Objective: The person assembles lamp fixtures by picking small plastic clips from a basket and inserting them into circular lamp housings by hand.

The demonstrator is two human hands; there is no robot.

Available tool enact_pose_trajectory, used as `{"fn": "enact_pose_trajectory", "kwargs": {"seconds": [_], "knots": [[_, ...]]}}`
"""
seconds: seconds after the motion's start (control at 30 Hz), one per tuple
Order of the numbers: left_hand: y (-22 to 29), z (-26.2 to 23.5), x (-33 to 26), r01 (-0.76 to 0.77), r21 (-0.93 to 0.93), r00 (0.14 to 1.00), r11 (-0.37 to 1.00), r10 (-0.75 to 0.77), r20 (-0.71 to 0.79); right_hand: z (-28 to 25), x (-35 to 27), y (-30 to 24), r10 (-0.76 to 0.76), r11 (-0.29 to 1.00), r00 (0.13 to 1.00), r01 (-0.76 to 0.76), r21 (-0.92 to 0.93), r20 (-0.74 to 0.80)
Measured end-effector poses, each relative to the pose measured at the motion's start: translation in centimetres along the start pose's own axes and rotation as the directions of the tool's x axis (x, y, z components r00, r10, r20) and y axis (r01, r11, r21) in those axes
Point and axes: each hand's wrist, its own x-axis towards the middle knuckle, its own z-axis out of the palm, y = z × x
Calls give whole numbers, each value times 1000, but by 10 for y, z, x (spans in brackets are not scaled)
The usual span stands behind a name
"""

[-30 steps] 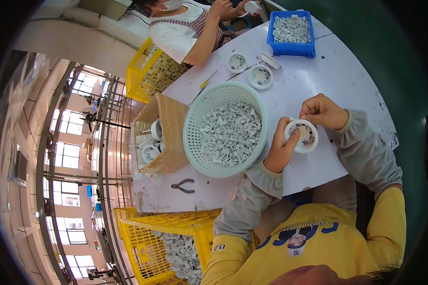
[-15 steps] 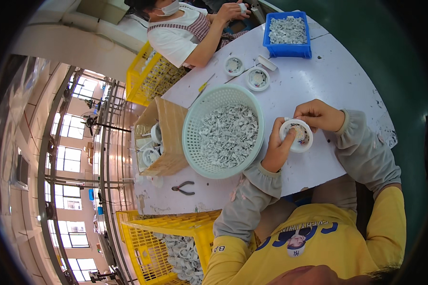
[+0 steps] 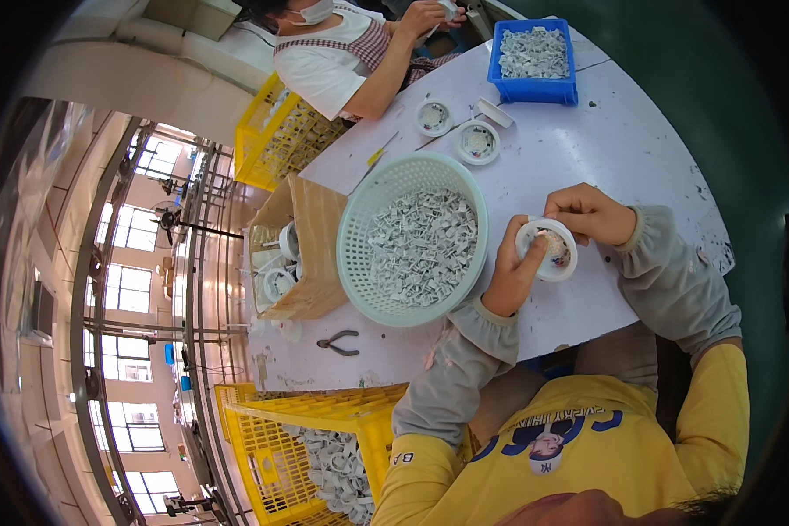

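My left hand (image 3: 515, 272) is closed round a round white plastic housing (image 3: 563, 266) with small electronic parts inside, its thumb pressed into the middle. My right hand (image 3: 592, 215) pinches at the housing's far right rim; whether a small part sits between those fingertips is hidden. Just left of my hands stands a pale green perforated basket (image 3: 352, 254) heaped with small white plastic pieces (image 3: 421, 250). Two similar round housings, one nearer (image 3: 478, 143) and one farther (image 3: 433, 117), lie beyond the basket, beside a white oblong part (image 3: 494, 113).
A blue bin (image 3: 539, 91) of white pieces stands at the far edge. Pliers (image 3: 338, 343), a yellow-handled screwdriver (image 3: 376, 157) and a cardboard box (image 3: 317, 254) are on the left. Yellow crates (image 3: 373, 430) flank the table (image 3: 605, 140); a co-worker (image 3: 342, 61) sits across, hands raised.
My hands keep nearly the same hold on the housing. The whole view has shifted very slightly. Across the table, the co-worker's hands have moved a little.
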Motion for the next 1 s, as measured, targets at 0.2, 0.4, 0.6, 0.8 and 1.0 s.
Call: {"fn": "enact_pose_trajectory", "kwargs": {"seconds": [0.2, 0.4, 0.6, 0.8, 1.0], "knots": [[3, -1, -1, 28, -24, 1000, 999, -29, -13, 1, 2, 2, 63, 991, 998, -62, 117, -1], [6, 4, -4, -31, 27, 999, 999, 32, -13, 2, -1, -3, 46, 997, 999, -47, 59, 9], [-6, -2, -2, 13, -20, 998, 1000, -14, -54, 4, 1, -13, 102, 994, 995, -101, 39, -19], [-12, -7, 0, -96, -100, 993, 990, 88, -77, -6, -4, -17, -141, 957, 949, 57, -286, -282], [-16, -5, -2, -44, -157, 996, 987, 31, -85, -19, 2, 1, -210, 724, 948, -13, -690, -239]]}}
